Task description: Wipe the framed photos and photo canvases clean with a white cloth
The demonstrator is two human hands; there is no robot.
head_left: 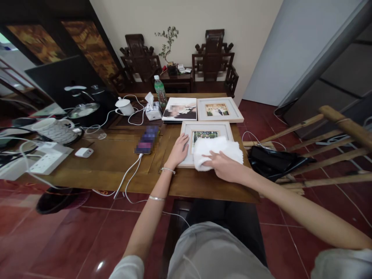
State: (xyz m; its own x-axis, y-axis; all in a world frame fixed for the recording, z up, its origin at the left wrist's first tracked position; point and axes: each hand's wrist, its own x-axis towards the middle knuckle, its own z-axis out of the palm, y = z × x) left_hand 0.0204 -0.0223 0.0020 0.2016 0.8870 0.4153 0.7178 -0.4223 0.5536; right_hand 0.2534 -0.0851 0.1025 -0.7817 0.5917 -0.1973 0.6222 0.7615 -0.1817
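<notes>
White charging cable [140, 156] droops over table [197, 185] edge, left of center; left forearm [156, 212] could snag it, yank smartphone [147, 140] off. Left hand [178, 150] pretty flat, gripping nothing, resting on left border of framed photo [200, 134], mid-view; press too lightly and it might skid into second frame [220, 110] behind. Right hand [226, 166] half-curled, holding white plush cloth [216, 149]; trapped grit could scratch. Tough to see: phone screen (pixelated), framed photo's lower right under cloth, whether glass covers it, right sleeve [343, 263] cut off lower right.
</notes>
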